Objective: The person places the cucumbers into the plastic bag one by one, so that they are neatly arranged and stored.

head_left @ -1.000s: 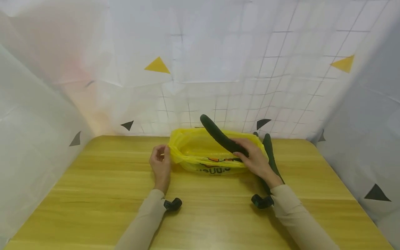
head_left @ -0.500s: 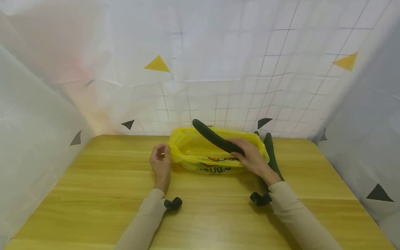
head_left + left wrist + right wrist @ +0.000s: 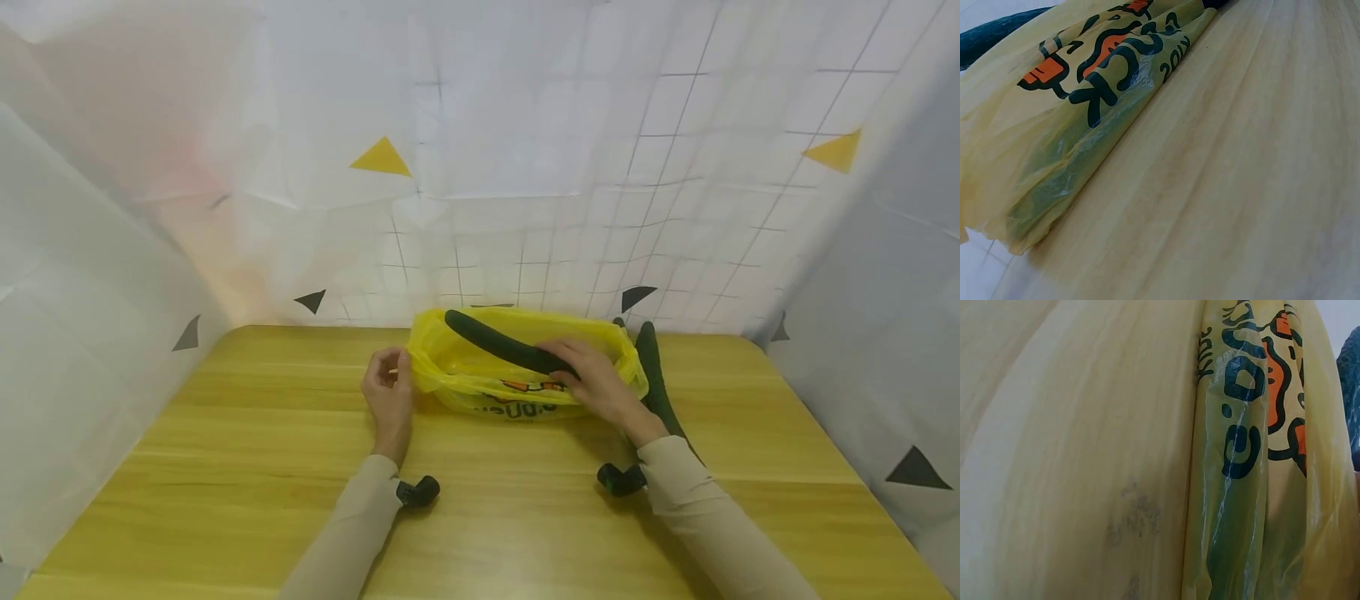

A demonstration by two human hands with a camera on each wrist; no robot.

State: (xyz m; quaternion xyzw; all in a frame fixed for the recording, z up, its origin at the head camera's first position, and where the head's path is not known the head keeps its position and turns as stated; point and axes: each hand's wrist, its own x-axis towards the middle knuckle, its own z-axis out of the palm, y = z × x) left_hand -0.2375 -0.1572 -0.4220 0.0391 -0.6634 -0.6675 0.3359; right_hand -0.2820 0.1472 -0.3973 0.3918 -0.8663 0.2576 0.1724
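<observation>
In the head view a yellow plastic bag (image 3: pixel 461 393) with dark lettering and orange print lies on the table with its mouth open. My left hand (image 3: pixel 389 404) pinches the bag's left edge. A dark green cucumber (image 3: pixel 498 343) slants over the mouth, its near end gripped by my right hand (image 3: pixel 598 390). Part of this cucumber (image 3: pixel 997 34) also shows above the bag in the left wrist view. Greenish patches show through the lower plastic (image 3: pixel 1047 200). Neither hand's fingers are visible in the left wrist view.
Right of the bag a second cucumber (image 3: pixel 654 371) lies on the wooden table (image 3: pixel 510 517), partly behind my right forearm. Another dark green tip (image 3: pixel 618 322) shows beside it. White sheeting (image 3: pixel 495 125) with grid lines and triangles closes off the back and sides.
The cucumber in my right hand has moved left and its far end has dropped towards the bag's mouth. My left hand stays at the bag's edge.
</observation>
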